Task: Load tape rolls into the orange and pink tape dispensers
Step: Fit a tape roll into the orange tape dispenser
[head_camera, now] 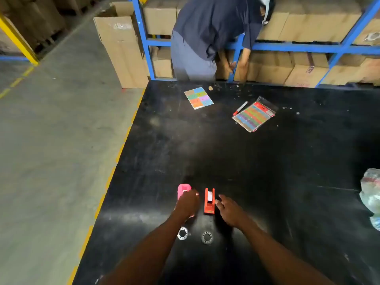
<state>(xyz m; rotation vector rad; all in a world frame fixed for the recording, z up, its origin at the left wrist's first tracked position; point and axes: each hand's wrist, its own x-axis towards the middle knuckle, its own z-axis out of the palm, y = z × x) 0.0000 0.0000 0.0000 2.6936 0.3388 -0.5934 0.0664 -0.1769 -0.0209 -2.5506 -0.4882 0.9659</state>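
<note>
The pink tape dispenser (183, 190) stands on the black table (267, 171), and my left hand (187, 203) lies over its near part, fingers curled around it. Just to its right stands the orange tape dispenser (209, 202) with a white tape roll seated in its slot. My right hand (229, 210) rests beside the orange dispenser on its right, fingers spread, fingertips close to its side, holding nothing. Two small clear tape rolls lie flat nearer to me: one (182, 233) under my left forearm, the other (206, 238) between my arms.
Further back lie a coloured sticky-note card (198, 98), a packet of coloured strips (255, 116) and a red marker (240, 108). Crumpled plastic bags (371, 194) sit at the right edge. A person (209, 36) bends at blue shelving with cardboard boxes behind the table.
</note>
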